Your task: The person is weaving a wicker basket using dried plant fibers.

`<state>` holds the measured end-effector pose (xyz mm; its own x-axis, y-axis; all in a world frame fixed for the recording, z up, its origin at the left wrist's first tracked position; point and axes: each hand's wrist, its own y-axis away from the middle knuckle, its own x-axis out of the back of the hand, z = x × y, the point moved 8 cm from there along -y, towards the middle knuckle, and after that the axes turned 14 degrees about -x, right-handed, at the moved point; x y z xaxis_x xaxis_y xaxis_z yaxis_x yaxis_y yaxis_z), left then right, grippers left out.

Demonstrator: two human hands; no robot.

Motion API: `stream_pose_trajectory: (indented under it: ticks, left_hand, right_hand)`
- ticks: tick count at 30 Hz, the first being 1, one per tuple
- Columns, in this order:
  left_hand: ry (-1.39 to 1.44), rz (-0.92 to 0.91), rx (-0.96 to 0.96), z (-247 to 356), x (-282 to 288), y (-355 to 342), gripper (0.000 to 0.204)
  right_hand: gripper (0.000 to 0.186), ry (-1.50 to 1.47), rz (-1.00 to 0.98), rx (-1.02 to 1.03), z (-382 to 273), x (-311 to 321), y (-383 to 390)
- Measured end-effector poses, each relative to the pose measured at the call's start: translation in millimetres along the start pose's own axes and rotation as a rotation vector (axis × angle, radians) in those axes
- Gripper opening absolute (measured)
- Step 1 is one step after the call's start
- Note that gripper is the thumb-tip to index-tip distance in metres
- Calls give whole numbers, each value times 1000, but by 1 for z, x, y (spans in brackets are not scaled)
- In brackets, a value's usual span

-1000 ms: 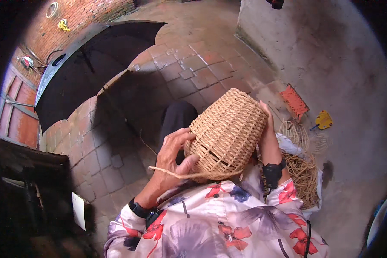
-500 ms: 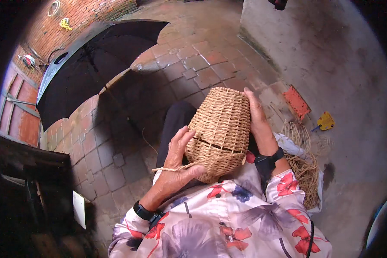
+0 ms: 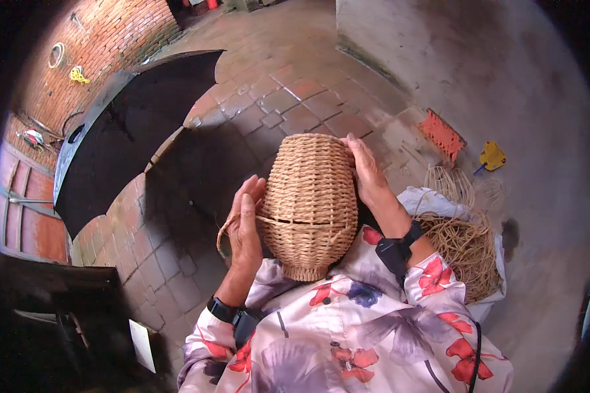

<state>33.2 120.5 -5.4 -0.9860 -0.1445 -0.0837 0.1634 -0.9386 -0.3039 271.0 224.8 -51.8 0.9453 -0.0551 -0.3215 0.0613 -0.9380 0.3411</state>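
Note:
A tan basket, woven from twisted cord, stands on my lap with its narrow foot toward me. A dark gap runs across its lower part, where the weave parts. My right hand steadies its right side, fingertips near the far rim. Against the left side lies my left hand, fingers long and close together with the thumb raised. A loose strand of cord leaves the basket near the gap, passes at my left hand and curls down beside it. Where it crosses the palm is partly hidden.
To the right, a white sack holds a heap of tan cord. Beyond it are an orange plastic crate and a yellow fly-swatter-like paddle. An open black umbrella stands at left on the brick paving.
The basket has turned more upright and shifted left with both hands. My left hand has tilted up alongside it, and the loose strand now curls downward. The view has shifted slightly.

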Motion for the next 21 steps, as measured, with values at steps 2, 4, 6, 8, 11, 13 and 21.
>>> stream_pose_trajectory:
  ticks: [2, 4, 6, 8, 11, 13, 21]
  left_hand:
    - [56, 13, 16, -8, 2, 0, 54]
    - [158, 63, 53, -13, -1, 0, 56]
    - [192, 65, 57, -23, -3, 1, 55]
    - [210, 211, 126, -46, 10, 5, 51]
    - [142, 209, 126, -51, 8, 4, 49]
    - [48, 192, 106, -56, 12, 4, 48]
    - [-106, 120, 117, -68, 19, -2, 38]
  right_hand:
    - [47, 41, -43, 55, -7, -6, 10]
    - [44, 104, -12, 114, -10, -2, 10]
    - [42, 171, 17, 172, -16, -4, 15]
    - [36, 158, -51, 196, -22, -22, 24]
    - [41, 251, -13, 241, -23, -23, 17]
    - [48, 302, -35, 252, -29, -31, 19]
    - [38, 323, 10, 260, -27, -56, 7]
